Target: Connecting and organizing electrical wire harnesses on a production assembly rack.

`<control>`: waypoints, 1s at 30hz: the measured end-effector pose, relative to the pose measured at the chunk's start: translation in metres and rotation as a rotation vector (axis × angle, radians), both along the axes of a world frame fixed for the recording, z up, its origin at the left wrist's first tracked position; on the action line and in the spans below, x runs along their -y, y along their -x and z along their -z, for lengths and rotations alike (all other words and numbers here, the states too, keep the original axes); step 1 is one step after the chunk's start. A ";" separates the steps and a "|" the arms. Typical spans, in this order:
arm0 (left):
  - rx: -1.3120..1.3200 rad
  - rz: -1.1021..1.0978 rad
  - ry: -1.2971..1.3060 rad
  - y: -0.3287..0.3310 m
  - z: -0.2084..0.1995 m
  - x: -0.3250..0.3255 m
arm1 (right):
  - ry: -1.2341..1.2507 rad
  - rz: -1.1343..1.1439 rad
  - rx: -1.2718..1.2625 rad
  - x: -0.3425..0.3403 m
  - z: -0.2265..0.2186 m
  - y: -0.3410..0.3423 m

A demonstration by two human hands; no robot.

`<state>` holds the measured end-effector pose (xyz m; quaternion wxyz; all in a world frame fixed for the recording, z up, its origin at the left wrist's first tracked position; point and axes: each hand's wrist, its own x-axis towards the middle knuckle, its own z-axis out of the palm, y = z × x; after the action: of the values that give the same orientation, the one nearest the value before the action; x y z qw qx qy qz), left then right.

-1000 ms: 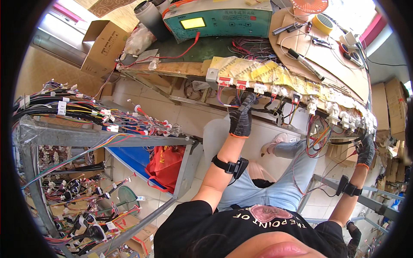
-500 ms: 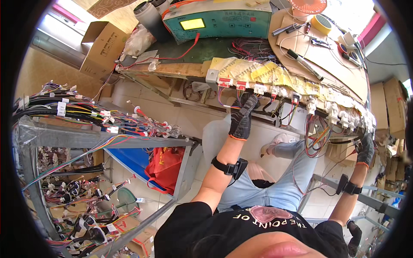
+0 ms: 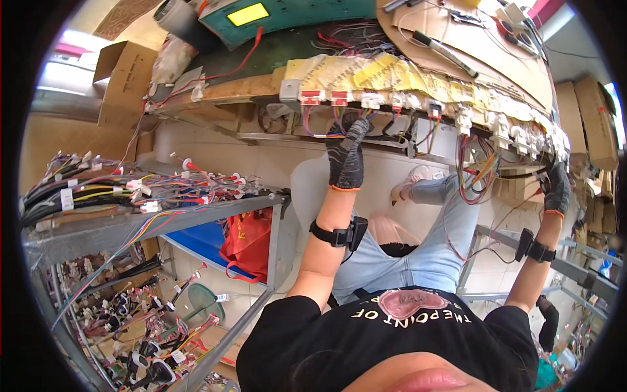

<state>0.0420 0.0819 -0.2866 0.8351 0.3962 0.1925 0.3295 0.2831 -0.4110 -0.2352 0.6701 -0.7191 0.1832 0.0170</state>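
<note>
A row of plug-in connectors lines the front edge of the bench, with red-and-white ones at the left and a white connector (image 3: 371, 99) beside them. Just below that white connector is my left hand (image 3: 346, 157), in a dark grey knitted glove with an orange cuff. Its fingers are closed around thin coloured wires (image 3: 367, 115) that hang there. My right hand (image 3: 556, 186), gloved the same way, reaches up to the white connectors (image 3: 528, 142) at the row's right end. Those fingers look bent closed, but what they grip is hidden. A wire bundle (image 3: 475, 173) hangs between the hands.
A teal tester (image 3: 287, 19) with a lit yellow screen stands on the bench. A marker (image 3: 445, 53) lies on cardboard at the back right. On my left, a metal rack (image 3: 153, 219) carries many wire harnesses (image 3: 130, 186). Under it is a red bag (image 3: 248, 245).
The whole view has shifted, so the bench sits higher and farther left. Both hands stay at about the same places along the connector row.
</note>
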 end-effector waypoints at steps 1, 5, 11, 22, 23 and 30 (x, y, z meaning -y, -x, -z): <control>0.053 0.016 -0.010 0.000 0.007 -0.001 | -0.064 -0.005 -0.042 -0.001 -0.002 0.002; -0.266 -0.045 -0.503 -0.009 0.037 -0.016 | -0.038 -0.070 -0.115 -0.001 -0.003 0.003; 0.033 -0.065 -0.299 -0.014 0.045 -0.024 | -0.007 -0.046 0.110 -0.018 -0.006 0.013; -0.040 0.054 -0.333 -0.001 0.017 -0.001 | -0.100 -0.126 0.221 -0.031 -0.019 0.050; -0.102 0.050 -0.333 0.002 0.013 0.007 | -0.111 -0.146 0.219 -0.030 -0.015 0.051; -0.410 -0.093 -0.318 0.029 -0.011 0.043 | -0.204 -0.201 0.305 -0.021 -0.002 0.049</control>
<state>0.0130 0.0392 -0.2756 0.6899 0.5717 0.3213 0.3066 0.2338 -0.3902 -0.2335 0.7543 -0.6564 0.0044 -0.0070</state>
